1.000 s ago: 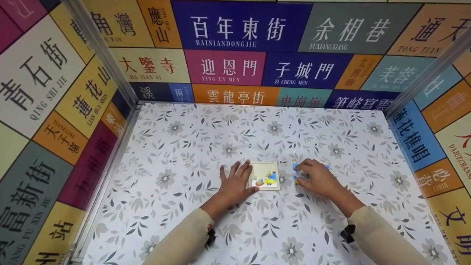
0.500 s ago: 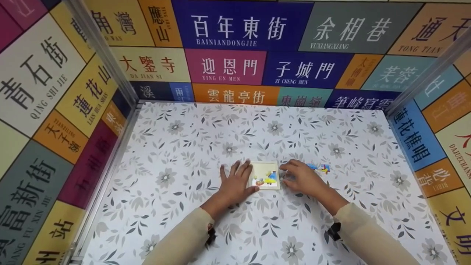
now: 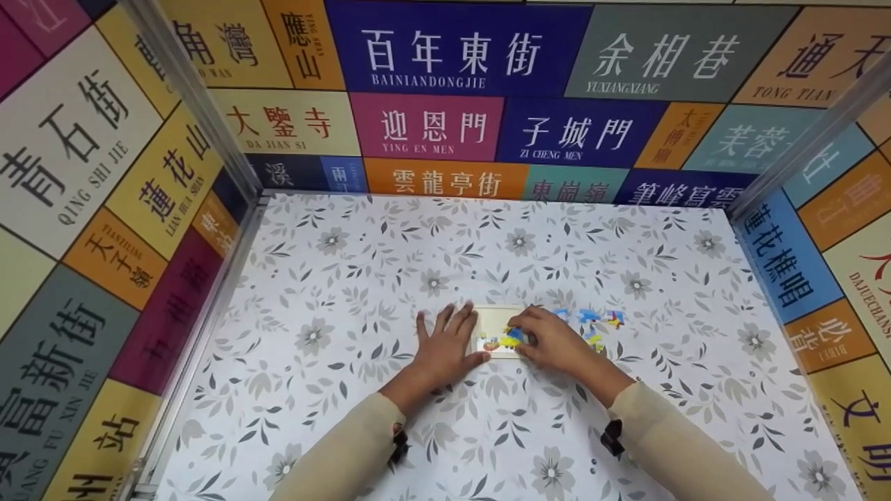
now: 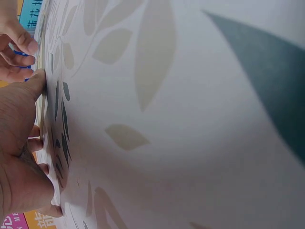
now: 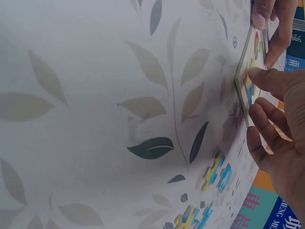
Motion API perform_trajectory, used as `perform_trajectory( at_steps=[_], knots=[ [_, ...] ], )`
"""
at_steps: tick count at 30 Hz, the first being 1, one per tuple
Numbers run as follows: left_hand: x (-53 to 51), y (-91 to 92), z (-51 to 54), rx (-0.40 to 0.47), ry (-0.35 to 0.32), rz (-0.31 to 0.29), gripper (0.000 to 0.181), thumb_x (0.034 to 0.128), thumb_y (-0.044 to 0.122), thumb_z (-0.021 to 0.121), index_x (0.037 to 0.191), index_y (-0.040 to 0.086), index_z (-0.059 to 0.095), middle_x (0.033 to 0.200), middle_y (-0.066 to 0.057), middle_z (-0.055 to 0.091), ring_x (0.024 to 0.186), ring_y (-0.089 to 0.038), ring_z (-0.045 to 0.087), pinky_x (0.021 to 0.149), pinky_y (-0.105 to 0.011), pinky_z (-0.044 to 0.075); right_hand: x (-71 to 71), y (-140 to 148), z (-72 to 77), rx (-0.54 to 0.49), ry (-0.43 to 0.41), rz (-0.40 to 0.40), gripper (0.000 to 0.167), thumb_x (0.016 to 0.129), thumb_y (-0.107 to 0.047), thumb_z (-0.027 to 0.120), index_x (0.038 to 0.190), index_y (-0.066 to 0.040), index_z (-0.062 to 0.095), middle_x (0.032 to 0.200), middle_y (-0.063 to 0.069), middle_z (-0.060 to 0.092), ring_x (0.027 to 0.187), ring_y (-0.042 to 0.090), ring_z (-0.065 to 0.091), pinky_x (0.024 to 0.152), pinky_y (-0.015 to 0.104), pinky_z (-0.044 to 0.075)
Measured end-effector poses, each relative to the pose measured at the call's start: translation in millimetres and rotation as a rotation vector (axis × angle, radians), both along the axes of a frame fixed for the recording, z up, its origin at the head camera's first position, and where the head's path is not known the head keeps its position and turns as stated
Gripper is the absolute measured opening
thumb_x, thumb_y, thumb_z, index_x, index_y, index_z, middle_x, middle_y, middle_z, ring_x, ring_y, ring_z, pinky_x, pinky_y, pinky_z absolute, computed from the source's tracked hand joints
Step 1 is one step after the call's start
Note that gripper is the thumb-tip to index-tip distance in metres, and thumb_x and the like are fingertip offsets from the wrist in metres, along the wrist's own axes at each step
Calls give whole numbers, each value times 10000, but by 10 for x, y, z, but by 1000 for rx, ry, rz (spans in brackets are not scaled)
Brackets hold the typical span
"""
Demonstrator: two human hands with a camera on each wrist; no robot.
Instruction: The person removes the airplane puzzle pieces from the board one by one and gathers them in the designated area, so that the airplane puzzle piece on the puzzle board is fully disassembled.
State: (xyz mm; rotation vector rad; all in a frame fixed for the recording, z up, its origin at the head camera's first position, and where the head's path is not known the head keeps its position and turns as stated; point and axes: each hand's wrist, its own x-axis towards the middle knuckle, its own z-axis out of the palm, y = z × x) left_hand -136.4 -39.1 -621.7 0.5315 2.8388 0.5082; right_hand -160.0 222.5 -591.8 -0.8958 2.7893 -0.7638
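Observation:
A small pale puzzle tray [image 3: 498,316] lies on the table, with several colourful pieces set along its lower part. My left hand [image 3: 445,355] rests on its left side, fingers spread, thumb at the lower edge. Over the tray's right side, my right hand [image 3: 553,341] pinches a puzzle piece [image 3: 518,334] between thumb and fingers, mostly hidden by them. In the right wrist view, the thumb [image 5: 267,81] comes down at the tray's edge [image 5: 242,86] while the other fingers curl below it. The left wrist view shows the left hand [image 4: 21,138] flat along the table.
Loose jigsaw pieces [image 3: 590,315] lie right of the tray, partly behind my right hand; several [image 5: 214,171] also show in the right wrist view. The table [image 3: 390,257] has a floral cover. Panels with printed characters [image 3: 428,129] enclose its back and sides.
My right hand has moved left from the loose pieces onto the tray's right side, uncovering several of those pieces. My left hand has stayed in place on the tray.

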Motion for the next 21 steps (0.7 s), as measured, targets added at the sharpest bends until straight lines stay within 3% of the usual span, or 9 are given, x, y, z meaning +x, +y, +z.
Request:
perform_trajectory(
  at_steps=[9,21],
  knots=[
    [-1,-8,33,0,-8,4,871,1068,680,583,1751,201,335,1859,11,244,1722,-331,201,1294,-818,111,-10,-27,-20,17,22,-35,365,943,-74,865,1290,-75,750,1169,139,702,1045,310,635,895,541,543],
    [12,-14,-19,30,23,-5,867,1067,678,586,1742,187,352,1849,-4,272,1712,-337,229,1281,-831,137,-54,-43,-4,52,6,-20,361,951,-90,875,1279,-107,726,1146,105,660,956,227,596,832,461,537]
  ],
)
